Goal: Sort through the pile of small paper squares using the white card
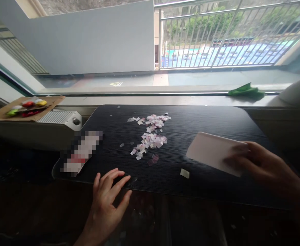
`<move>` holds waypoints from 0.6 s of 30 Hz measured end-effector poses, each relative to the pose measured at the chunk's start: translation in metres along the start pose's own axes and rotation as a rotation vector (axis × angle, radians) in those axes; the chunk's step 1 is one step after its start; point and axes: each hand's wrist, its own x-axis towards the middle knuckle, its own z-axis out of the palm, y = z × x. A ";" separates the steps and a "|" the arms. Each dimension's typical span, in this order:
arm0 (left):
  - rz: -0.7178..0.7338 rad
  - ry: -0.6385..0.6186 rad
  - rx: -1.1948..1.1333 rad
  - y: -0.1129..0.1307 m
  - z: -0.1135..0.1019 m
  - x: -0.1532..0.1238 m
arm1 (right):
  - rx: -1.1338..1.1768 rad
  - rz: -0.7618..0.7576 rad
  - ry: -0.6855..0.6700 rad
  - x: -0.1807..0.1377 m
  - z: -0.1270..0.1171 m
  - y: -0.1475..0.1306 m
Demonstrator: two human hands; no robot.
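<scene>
My right hand (pixel 252 160) grips the right end of a flat white rectangular piece (pixel 211 150), like a card or shallow box, held over the right part of the dark table (pixel 216 119). My left hand (pixel 111 194) is at the table's near edge with its fingers spread, holding nothing. Beyond it, in the middle of the table, lies a loose heap of small white and pinkish paper-like bits (pixel 152 140). A small pale green square (pixel 185 173) rests below the white piece. The fingers of my right hand are partly blurred.
A blurred-out long item (pixel 82 153) lies at the table's left edge. To the left, a brown cardboard sheet (pixel 55 99) carries several colourful small things above a white heater (pixel 63 118). On the window sill is a green cloth (pixel 246 91). A few scraps lie on the floor.
</scene>
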 end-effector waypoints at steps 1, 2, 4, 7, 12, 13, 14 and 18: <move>0.009 0.001 0.002 -0.001 0.001 0.000 | 0.020 0.013 -0.020 0.008 0.001 0.004; 0.018 -0.001 0.005 -0.002 0.002 0.001 | 0.027 0.021 -0.055 0.015 0.003 0.009; 0.027 -0.006 0.010 -0.003 0.002 0.001 | 0.021 0.019 -0.121 0.026 0.007 0.016; 0.021 -0.010 0.012 -0.004 0.003 0.001 | 0.012 0.005 -0.211 0.028 0.010 0.023; -0.006 -0.002 -0.002 -0.004 0.003 0.001 | 0.022 0.004 -0.315 0.016 0.007 0.028; -0.009 -0.002 -0.004 -0.004 0.003 0.001 | 0.025 0.007 -0.330 0.014 0.006 0.029; -0.010 -0.003 -0.005 -0.004 0.003 0.001 | 0.027 0.011 -0.344 0.012 0.006 0.029; -0.007 -0.007 -0.007 -0.004 0.003 0.000 | 0.039 0.027 -0.383 0.001 0.004 0.026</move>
